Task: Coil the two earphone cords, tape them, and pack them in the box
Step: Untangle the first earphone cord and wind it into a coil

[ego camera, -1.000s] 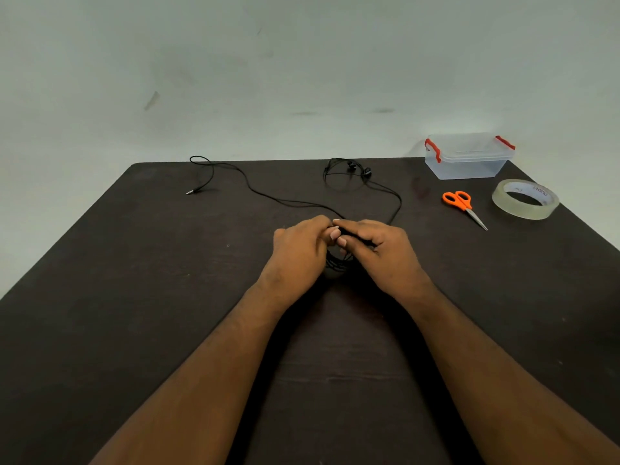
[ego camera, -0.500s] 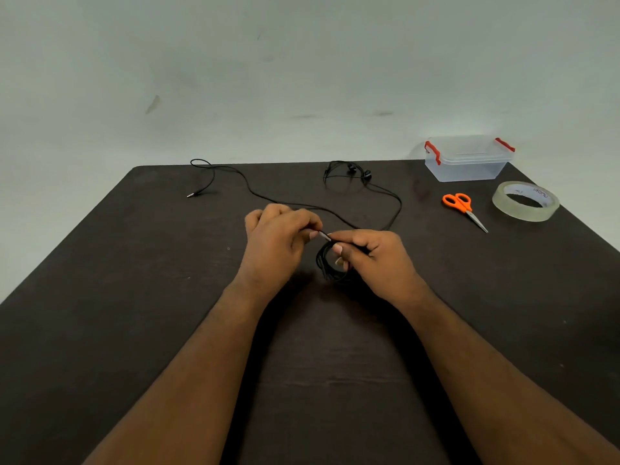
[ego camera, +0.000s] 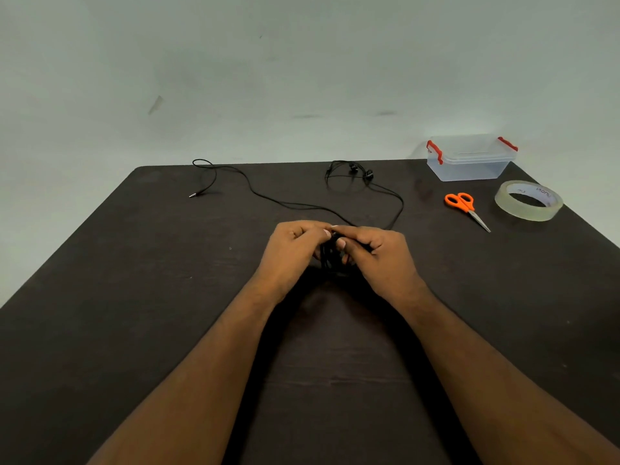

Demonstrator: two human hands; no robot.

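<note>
At the middle of the dark counter (ego camera: 134, 330), we hold a small black coil (ego camera: 330, 258) of earphone cord between our two hands. The left hand (ego camera: 292, 250) pinches the top of the coil with its fingertips, and the right hand (ego camera: 379, 255) closes its thumb and fingers on the same bundle from the other side, the two hands touching over it. We cannot tell whether the plug end is tucked in, since our fingers hide it.

We judge the first cord nearly or fully wound, but not yet taped. The second cord (ego camera: 285, 203) lies loose across the far half of the counter: its plug (ego camera: 193, 195) rests at about eleven o'clock from our hands, its earbuds (ego camera: 360, 171) at about twelve o'clock near the far edge, and one strand loops down at one o'clock to pass just behind our right hand. Whether that strand touches the coil we cannot say.

The tools appear untouched. The orange scissors (ego camera: 464, 208) lie at two o'clock, the roll of clear tape (ego camera: 528, 204) just beside them farther right, and the clear box (ego camera: 469, 159) with red clasps sits behind both at the far right corner, its lid on.

By our reckoning, the task is early: taping this coil, winding and taping the second cord, opening the box and packing both all remain.
</note>
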